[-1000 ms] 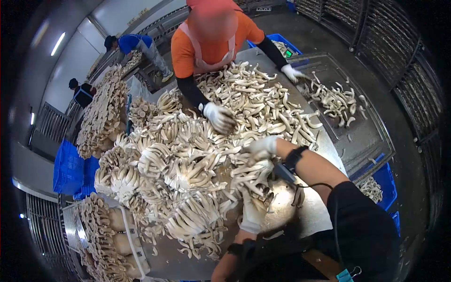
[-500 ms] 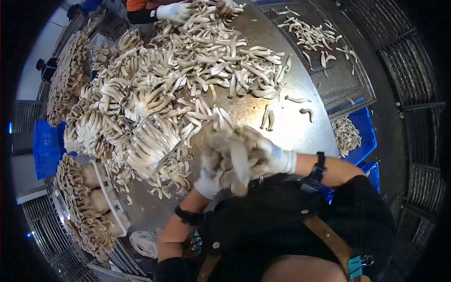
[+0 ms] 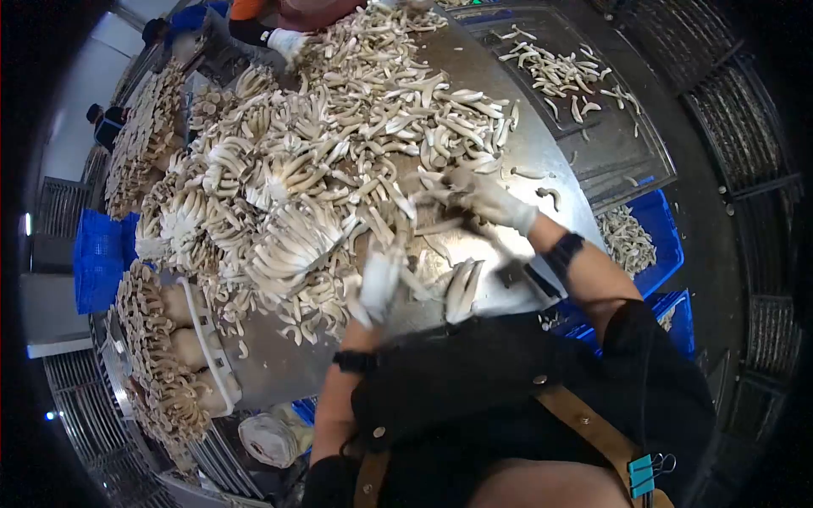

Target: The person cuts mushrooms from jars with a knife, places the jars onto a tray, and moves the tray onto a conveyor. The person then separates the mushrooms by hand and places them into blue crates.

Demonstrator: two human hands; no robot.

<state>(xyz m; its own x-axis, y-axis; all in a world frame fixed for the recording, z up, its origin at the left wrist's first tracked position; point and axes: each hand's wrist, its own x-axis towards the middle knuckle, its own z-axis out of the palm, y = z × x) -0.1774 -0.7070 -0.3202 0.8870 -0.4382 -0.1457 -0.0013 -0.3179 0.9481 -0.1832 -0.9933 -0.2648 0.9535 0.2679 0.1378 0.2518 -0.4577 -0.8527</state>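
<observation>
A large heap of pale, long-stemmed mushrooms (image 3: 373, 118) covers the metal table (image 3: 555, 127). Smeared by motion, my white-gloved left hand (image 3: 379, 284) is low over the heap's near edge, among loose mushrooms; its fingers are not clear. My gloved right hand (image 3: 500, 205) reaches over the bright part of the table, its fingers curled round some brownish mushrooms (image 3: 457, 184) that are blurred too. Between my hands and close to my apron lies a small cluster of mushrooms (image 3: 462, 292). A big joined clump (image 3: 292, 250) rests left of my left hand.
Blue crates (image 3: 665, 237) with mushrooms stand below the table at right. A white rack (image 3: 207, 347) with mushroom blocks is at left, near a blue basket (image 3: 102, 262). Across the heap, another person's gloved hand (image 3: 288, 44) touches mushrooms. A dark tray (image 3: 584, 102) holds scattered ones.
My hands have moved apart from the bunch they held together: the right up and rightward, the left slightly lower. A small cluster now lies near my apron. The other person's hand moved left.
</observation>
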